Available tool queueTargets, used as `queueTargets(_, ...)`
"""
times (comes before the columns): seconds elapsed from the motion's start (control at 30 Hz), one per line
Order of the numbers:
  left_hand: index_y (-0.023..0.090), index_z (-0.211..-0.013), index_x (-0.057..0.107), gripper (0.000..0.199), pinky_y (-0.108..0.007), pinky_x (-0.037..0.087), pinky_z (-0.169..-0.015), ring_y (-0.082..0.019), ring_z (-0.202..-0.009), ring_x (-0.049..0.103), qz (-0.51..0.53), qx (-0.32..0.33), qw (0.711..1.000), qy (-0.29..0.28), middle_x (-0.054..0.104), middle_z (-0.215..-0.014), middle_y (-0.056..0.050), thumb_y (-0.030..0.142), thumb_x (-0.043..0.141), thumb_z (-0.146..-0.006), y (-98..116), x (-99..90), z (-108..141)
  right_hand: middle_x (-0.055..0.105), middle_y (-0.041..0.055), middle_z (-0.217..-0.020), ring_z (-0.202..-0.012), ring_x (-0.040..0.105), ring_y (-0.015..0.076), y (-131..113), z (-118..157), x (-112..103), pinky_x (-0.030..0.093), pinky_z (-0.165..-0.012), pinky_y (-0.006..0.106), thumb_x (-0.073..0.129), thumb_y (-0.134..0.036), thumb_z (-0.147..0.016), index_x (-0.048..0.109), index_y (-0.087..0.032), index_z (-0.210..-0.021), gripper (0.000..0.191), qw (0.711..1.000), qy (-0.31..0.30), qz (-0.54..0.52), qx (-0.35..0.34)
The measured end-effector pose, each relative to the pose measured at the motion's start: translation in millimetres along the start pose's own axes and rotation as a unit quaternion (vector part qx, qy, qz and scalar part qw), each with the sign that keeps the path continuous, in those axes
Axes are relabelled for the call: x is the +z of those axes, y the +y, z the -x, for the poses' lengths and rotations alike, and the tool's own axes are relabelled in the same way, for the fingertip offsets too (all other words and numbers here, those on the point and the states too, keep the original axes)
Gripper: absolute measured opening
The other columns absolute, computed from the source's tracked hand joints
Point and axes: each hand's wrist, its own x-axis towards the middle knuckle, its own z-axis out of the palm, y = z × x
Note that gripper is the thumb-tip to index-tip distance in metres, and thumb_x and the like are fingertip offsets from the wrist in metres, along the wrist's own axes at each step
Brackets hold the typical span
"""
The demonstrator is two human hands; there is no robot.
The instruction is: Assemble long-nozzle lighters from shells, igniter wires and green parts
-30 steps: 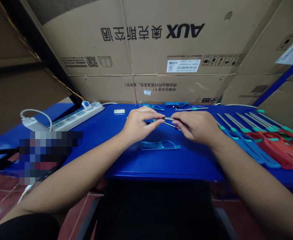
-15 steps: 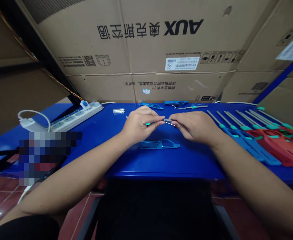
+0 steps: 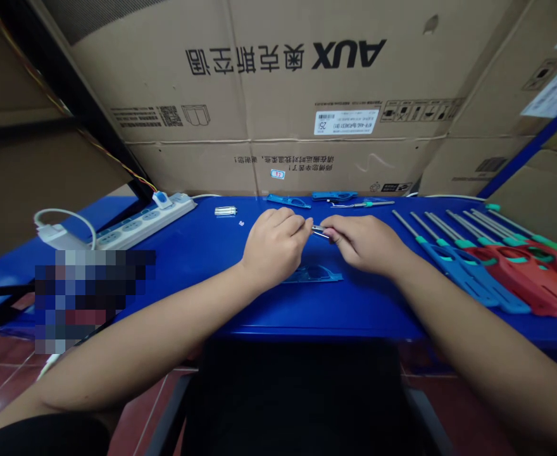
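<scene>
Fingertips of my left hand (image 3: 278, 244) and my right hand (image 3: 371, 244) meet over a small silver metal piece (image 3: 320, 231) with a thin bar along its lower side. My left hand is closed with its back to me, gripping the piece's left end. At the right end, my right thumb and forefinger pinch it. The fingers cover much of it, so its kind is unclear. Beneath the hands, a translucent blue lighter shell half (image 3: 314, 274) lies on the blue table (image 3: 240, 310), partly hidden by my left hand.
Several long-nosed lighters, blue (image 3: 478, 278), red (image 3: 520, 278) and green, lie in a row at the right. Behind the hands are blue shell parts (image 3: 288, 201) and a metal lighter tube (image 3: 373, 204). Silver cylinders (image 3: 225, 211) and a power strip (image 3: 140, 221) are at the left.
My left hand has rolled over, its fingers curling in, and shifted slightly right and down. The green bit between its fingers is now hidden. My right hand has barely moved.
</scene>
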Motion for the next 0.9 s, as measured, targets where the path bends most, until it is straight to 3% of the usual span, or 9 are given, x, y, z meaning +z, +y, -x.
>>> queueTargets(0.17,0.015,-0.118,0.07,0.028,-0.037,0.047,-0.074,-0.023,-0.09,0.062,0.085,-0.047,0.995,-0.023,0.075,-0.1,-0.01,0.019,0.05,-0.098,-6,6.9,0,0.076,0.0051,-0.086,-0.075,0.069,0.0211,-3,-3,2,0.041,-0.063,0.03,0.044,-0.03,-0.099,0.067,-0.02,-0.105,0.026,0.998,0.015,-0.036,0.04)
queueTargets(0.4,0.019,-0.11,0.075,0.023,-0.039,0.052,-0.082,-0.02,-0.088,0.066,0.26,-0.027,0.963,-0.056,0.077,-0.098,-0.008,0.023,0.056,-0.096,-31,-3.6,-4,0.078,0.0044,-0.096,-0.082,0.072,0.0217,-1,-1,-2,0.045,-0.066,0.031,0.046,-0.03,-0.099,0.068,-0.02,-0.11,0.027,1.0,0.002,-0.018,-0.003)
queueTargets(0.5,0.019,-0.104,0.077,0.024,-0.034,0.055,-0.082,-0.019,-0.09,0.071,0.365,-0.106,0.921,-0.08,0.078,-0.098,-0.007,0.034,0.061,-0.095,-35,-7.8,-6,0.078,0.005,-0.104,-0.091,0.073,0.0224,0,0,-5,0.049,-0.073,0.032,0.048,-0.029,-0.099,0.069,-0.02,-0.111,0.026,0.999,0.006,-0.023,-0.029)
queueTargets(0.6,0.018,-0.105,0.077,0.036,-0.031,0.059,-0.078,-0.019,-0.087,0.074,0.472,-0.225,0.844,-0.119,0.079,-0.095,-0.007,0.047,0.057,-0.097,-39,-3.2,-4,0.078,0.0058,-0.108,-0.095,0.073,0.0226,2,2,-8,0.052,-0.078,0.034,0.05,-0.03,-0.098,0.071,-0.02,-0.11,0.027,0.998,0.012,-0.033,-0.047)
queueTargets(0.67,0.016,-0.107,0.076,0.044,-0.031,0.06,-0.075,-0.018,-0.083,0.075,0.512,-0.266,0.803,-0.151,0.079,-0.092,-0.008,0.053,0.053,-0.097,-42,1.7,-2,0.077,0.0061,-0.109,-0.097,0.072,0.0228,4,5,-10,0.053,-0.081,0.035,0.051,-0.029,-0.098,0.072,-0.019,-0.112,0.027,0.997,0.006,-0.042,-0.057)
queueTargets(0.9,0.016,-0.102,0.078,0.042,-0.027,0.056,-0.073,-0.017,-0.08,0.072,0.553,-0.257,0.742,-0.278,0.079,-0.088,-0.008,0.053,0.064,-0.09,-29,3.7,0,0.077,0.0052,-0.107,-0.097,0.072,0.0199,12,20,-11,0.053,-0.083,0.032,0.052,-0.026,-0.098,0.073,-0.022,-0.118,0.029,0.991,-0.022,-0.103,-0.077)
